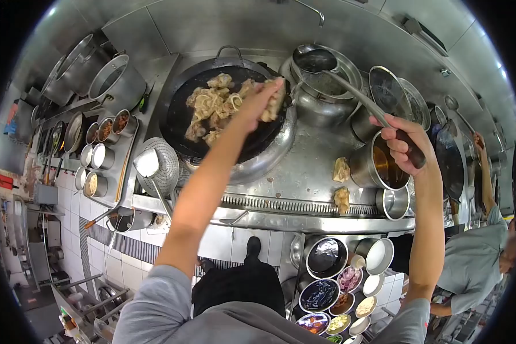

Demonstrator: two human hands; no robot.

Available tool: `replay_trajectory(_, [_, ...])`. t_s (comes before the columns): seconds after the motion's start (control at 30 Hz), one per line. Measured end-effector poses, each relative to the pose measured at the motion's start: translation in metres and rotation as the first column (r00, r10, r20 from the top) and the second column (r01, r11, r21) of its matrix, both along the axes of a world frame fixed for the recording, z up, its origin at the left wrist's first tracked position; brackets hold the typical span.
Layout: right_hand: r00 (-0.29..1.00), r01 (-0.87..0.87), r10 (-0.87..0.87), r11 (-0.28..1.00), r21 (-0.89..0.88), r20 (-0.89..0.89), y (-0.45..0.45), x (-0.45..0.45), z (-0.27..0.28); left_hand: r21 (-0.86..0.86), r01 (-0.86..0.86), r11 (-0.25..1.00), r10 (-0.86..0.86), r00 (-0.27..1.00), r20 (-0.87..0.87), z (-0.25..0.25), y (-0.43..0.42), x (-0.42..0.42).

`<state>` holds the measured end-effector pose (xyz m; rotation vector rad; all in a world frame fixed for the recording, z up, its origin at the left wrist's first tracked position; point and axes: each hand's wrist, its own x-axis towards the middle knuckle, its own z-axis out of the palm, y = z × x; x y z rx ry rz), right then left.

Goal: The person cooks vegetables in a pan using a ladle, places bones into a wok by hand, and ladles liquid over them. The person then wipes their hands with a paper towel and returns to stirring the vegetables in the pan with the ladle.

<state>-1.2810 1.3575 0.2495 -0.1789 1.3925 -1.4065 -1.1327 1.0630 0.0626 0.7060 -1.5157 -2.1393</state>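
My left hand (pixel 257 108) reaches over the wok (pixel 175 120) on the stove. Its fingers close on a pale piece of meat (pixel 274 106) near the wok's right side; part of the grip is hidden by the hand. More chunks of bone-in meat (pixel 212 109) lie heaped in the wok, lightly browned. My right hand (pixel 406 143) is wrapped around the handle of a ladle (pixel 358 92). The ladle's bowl is over a metal pot (pixel 321 109) to the right of the wok.
Two meat pieces (pixel 341 170) lie on the steel stovetop beside a pot of brown liquid (pixel 378 163). A perforated skimmer (pixel 161 157) and a spatula (pixel 147 163) rest left of the wok. Ingredient bowls (pixel 323 295) stand lower right. Another person (pixel 473 261) works at right.
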Motion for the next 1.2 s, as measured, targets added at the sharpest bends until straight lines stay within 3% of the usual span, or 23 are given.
replay_trajectory(0.03, [1.0,-0.018,0.018,1.0,-0.011,0.024,0.0,0.005,0.004,-0.188,0.068,0.98,-0.055,0.996,0.075,0.003,-0.02,0.011])
replay_trajectory(0.07, [0.997,-0.049,0.052,0.998,-0.047,0.065,-0.002,0.01,0.005,-0.291,0.009,0.957,0.043,0.984,0.173,0.006,-0.03,0.017])
replay_trajectory(0.1, [0.996,-0.056,0.059,0.997,-0.052,0.063,-0.005,0.017,0.006,-0.296,0.002,0.955,0.051,0.984,0.171,0.001,-0.046,0.021])
replay_trajectory(0.13, [0.996,-0.08,0.081,0.996,-0.03,0.038,-0.008,0.025,0.005,-0.648,0.072,0.759,0.222,0.906,0.36,-0.005,-0.06,0.026])
replay_trajectory(0.17, [0.995,-0.103,0.103,0.995,-0.009,0.012,-0.012,0.032,0.003,-0.863,0.231,0.45,0.445,0.78,0.441,-0.012,-0.073,0.027])
replay_trajectory(0.2, [0.991,-0.135,0.135,0.991,-0.017,0.02,-0.017,0.038,-0.002,-0.878,0.303,0.369,0.484,0.744,0.46,-0.002,-0.071,0.034])
replay_trajectory(0.23, [0.99,-0.138,0.139,0.99,-0.018,0.026,-0.022,0.049,-0.007,-0.877,0.307,0.37,0.487,0.74,0.465,-0.002,-0.072,0.038])
replay_trajectory(0.3, [0.975,-0.176,0.182,0.983,0.059,-0.127,-0.034,0.072,-0.013,-0.81,0.5,0.307,0.503,0.637,0.584,0.0,-0.081,0.039])
replay_trajectory(0.33, [0.975,-0.177,0.183,0.983,0.058,-0.125,-0.039,0.08,-0.02,-0.809,0.501,0.307,0.504,0.636,0.585,-0.011,-0.091,0.039])
replay_trajectory(0.4, [0.85,-0.282,0.336,0.941,0.188,-0.406,-0.048,0.093,-0.039,-0.868,0.469,0.164,0.426,0.76,0.491,-0.044,-0.118,0.038])
replay_trajectory(0.43, [0.855,-0.275,0.331,0.942,0.192,-0.399,-0.048,0.099,-0.048,-0.864,0.475,0.166,0.416,0.761,0.498,-0.053,-0.127,0.034])
replay_trajectory(0.53, [0.513,-0.227,0.399,0.917,0.328,-0.76,-0.042,0.106,-0.07,-0.896,0.392,0.21,0.237,0.869,0.435,-0.054,-0.14,0.034])
replay_trajectory(0.57, [0.516,-0.225,0.398,0.917,0.328,-0.758,-0.038,0.105,-0.073,-0.895,0.394,0.209,0.234,0.868,0.437,-0.055,-0.136,0.037])
replay_trajectory(0.63, [0.396,-0.097,0.252,0.968,0.232,-0.883,-0.028,0.099,-0.076,-0.945,0.252,0.207,0.467,0.824,0.322,-0.047,-0.114,0.045])
replay_trajectory(0.73, [0.318,0.066,0.301,0.939,0.337,-0.899,-0.024,0.084,-0.065,-0.948,0.208,0.242,0.452,0.84,0.299,-0.05,-0.12,0.05])
replay_trajectory(0.87, [0.156,0.213,0.289,0.924,0.318,-0.945,-0.033,0.018,-0.115,-0.921,0.311,0.236,0.534,0.751,0.39,-0.062,-0.138,0.061])
replay_trajectory(0.93, [-0.122,0.271,0.327,0.919,0.285,-0.937,-0.04,-0.019,-0.146,-0.982,0.138,0.132,0.553,0.812,0.189,-0.071,-0.135,0.064])
replay_trajectory(1.0, [-0.038,0.311,0.434,0.861,0.402,-0.9,-0.053,-0.047,-0.164,-0.989,0.059,0.134,0.562,0.817,0.125,-0.059,-0.123,0.061])
replay_trajectory(1.07, [-0.227,0.238,0.56,0.825,0.512,-0.797,-0.066,-0.105,-0.215,-0.983,-0.151,0.102,0.537,0.841,-0.074,-0.036,-0.095,0.056])
replay_trajectory(1.1, [0.119,0.1,0.545,0.825,0.556,-0.83,-0.073,-0.096,-0.19,-0.983,-0.144,0.116,0.528,0.847,-0.062,-0.022,-0.077,0.051])
replay_trajectory(1.13, [0.457,-0.041,0.503,0.836,0.547,-0.734,-0.08,-0.083,-0.166,-0.963,-0.173,0.209,0.43,0.9,-0.068,-0.011,-0.057,0.047])
replay_trajectory(1.17, [0.792,-0.226,0.344,0.933,0.281,-0.504,-0.082,-0.11,-0.18,-0.932,-0.179,0.314,0.327,0.942,-0.071,-0.008,-0.032,0.047])
replay_trajectory(1.2, [0.969,-0.228,0.221,0.972,-0.051,-0.113,-0.073,-0.133,-0.197,-0.927,-0.148,0.346,0.307,0.951,-0.037,-0.01,-0.006,0.05])
